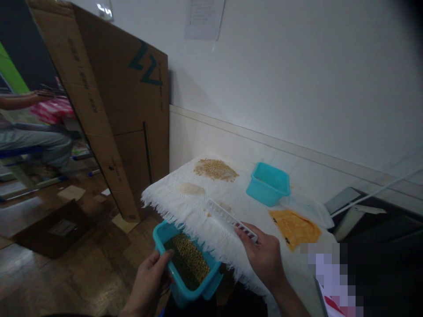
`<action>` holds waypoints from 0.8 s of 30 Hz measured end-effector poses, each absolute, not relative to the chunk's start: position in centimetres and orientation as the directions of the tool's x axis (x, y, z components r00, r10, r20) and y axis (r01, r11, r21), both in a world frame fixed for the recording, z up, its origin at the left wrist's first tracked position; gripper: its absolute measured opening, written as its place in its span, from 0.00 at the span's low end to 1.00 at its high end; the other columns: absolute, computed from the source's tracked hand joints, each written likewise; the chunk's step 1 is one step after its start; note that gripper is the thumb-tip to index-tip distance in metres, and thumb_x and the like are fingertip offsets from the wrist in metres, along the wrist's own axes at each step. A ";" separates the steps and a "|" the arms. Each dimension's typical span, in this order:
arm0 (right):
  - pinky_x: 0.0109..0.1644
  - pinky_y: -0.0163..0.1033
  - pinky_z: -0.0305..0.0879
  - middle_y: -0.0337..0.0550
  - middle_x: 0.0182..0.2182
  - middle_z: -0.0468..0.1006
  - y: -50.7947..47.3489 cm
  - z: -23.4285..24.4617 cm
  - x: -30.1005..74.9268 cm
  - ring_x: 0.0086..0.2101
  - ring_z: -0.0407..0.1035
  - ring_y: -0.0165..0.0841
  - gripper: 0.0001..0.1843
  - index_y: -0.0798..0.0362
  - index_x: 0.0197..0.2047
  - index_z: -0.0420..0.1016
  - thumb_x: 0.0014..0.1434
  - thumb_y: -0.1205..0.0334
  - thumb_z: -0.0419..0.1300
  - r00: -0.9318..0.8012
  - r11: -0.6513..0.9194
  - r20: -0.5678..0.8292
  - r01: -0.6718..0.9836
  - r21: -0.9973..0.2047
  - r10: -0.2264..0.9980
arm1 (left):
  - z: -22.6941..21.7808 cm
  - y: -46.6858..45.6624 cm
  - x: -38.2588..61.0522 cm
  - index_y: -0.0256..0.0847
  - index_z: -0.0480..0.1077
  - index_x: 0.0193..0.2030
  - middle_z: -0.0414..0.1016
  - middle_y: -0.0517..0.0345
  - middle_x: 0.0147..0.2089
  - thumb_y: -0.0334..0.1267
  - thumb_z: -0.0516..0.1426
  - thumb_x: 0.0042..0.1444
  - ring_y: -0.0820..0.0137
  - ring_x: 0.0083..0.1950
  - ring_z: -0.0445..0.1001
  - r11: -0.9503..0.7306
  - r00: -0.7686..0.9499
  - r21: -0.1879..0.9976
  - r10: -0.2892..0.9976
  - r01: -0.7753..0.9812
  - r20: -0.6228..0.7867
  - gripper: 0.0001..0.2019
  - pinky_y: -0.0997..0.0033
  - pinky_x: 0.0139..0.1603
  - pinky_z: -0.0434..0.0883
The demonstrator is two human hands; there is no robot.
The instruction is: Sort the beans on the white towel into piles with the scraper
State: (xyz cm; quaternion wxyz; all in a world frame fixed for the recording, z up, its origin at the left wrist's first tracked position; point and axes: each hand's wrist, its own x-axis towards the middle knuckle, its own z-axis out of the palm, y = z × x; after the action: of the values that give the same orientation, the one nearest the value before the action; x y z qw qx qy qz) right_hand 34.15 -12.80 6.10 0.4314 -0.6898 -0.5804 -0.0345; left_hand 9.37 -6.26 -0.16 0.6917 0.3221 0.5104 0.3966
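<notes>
My left hand (154, 275) grips the near-left rim of a turquoise plastic bin (194, 294), thumb over the edge. The bin hangs just below the fringed table edge and holds yellow beans (190, 253) beside a dark green mass I cannot make out. In my right hand (264, 251) is a long white plastic strip with a row of slots (228, 215), held by its near end low over the white cloth (172, 189). By the strip's far end lie a few yellow grains and a small pale heap (225, 207). Farther back spreads a pile of yellow beans (214, 169).
A second turquoise bin (267, 196) stands against the wall side, with a clear lid (312, 209) and an orange cloth (295, 226) near it. Another pale grain patch (191, 189) lies at left. A tall cardboard box (132, 110) rises left; beyond it a person (36, 136) sits.
</notes>
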 end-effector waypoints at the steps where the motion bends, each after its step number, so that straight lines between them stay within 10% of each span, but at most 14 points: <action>1: 0.32 0.31 0.75 0.42 0.30 0.85 -12.7 6.2 34.1 0.26 0.80 0.34 0.15 0.52 0.41 0.83 0.66 0.54 0.57 0.323 0.044 0.552 0.834 -0.549 0.769 | -0.1 -6.3 9.4 0.41 0.69 0.22 0.64 0.68 0.17 0.49 0.68 0.44 0.76 0.18 0.61 0.471 0.164 0.855 0.881 -0.218 -0.444 0.16 0.77 0.19 0.60; 24: 0.37 0.33 0.77 0.41 0.33 0.86 -11.3 6.4 33.6 0.30 0.81 0.35 0.13 0.50 0.42 0.83 0.65 0.57 0.57 0.236 0.145 0.551 0.816 -0.560 0.801 | -0.2 -6.2 9.3 0.41 0.70 0.22 0.65 0.67 0.17 0.49 0.67 0.45 0.76 0.19 0.61 0.472 0.152 0.858 0.881 -0.201 -0.449 0.16 0.76 0.20 0.61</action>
State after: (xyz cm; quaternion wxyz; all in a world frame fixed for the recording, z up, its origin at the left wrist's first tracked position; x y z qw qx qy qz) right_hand 33.59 -11.28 6.42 0.4363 -0.6539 -0.6181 -0.0088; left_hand 9.27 -6.25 -0.17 0.6843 0.3284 0.5175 0.3951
